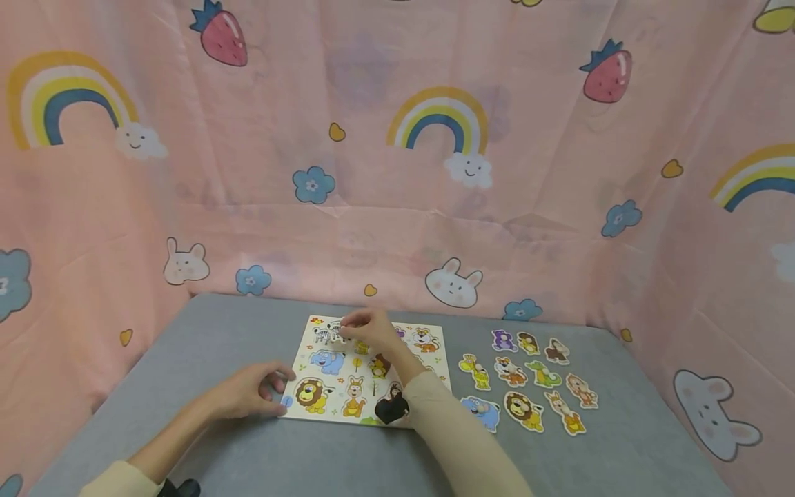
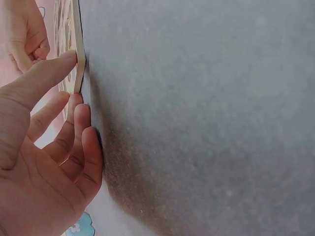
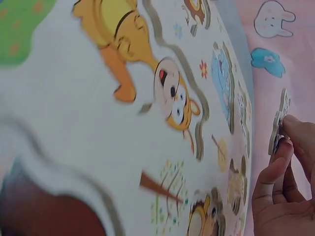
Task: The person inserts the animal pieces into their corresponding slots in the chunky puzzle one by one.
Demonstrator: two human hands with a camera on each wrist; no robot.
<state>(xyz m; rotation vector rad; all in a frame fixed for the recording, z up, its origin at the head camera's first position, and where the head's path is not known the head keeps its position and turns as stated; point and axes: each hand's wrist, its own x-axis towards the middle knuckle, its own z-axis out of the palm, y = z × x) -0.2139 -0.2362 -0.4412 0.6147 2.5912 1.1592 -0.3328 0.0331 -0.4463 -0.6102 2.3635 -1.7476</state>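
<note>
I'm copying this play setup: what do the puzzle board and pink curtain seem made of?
Puzzle board: probably wood or fibreboard with a smooth printed face; its bare edge shows pale tan.
Pink curtain: likely thin, slightly shiny fabric, going by creases and folds, though possibly plastic.

Wears a long, plain cream fabric right sleeve [image 1: 462,435], ending near the wrist, and a matching long cream fabric left sleeve [image 1: 118,481], cut off by the head view's lower edge. Carries a black, rounded right-wrist unit [image 1: 391,410] and a black, rounded left-wrist unit [image 1: 188,489], partly visible.
</note>
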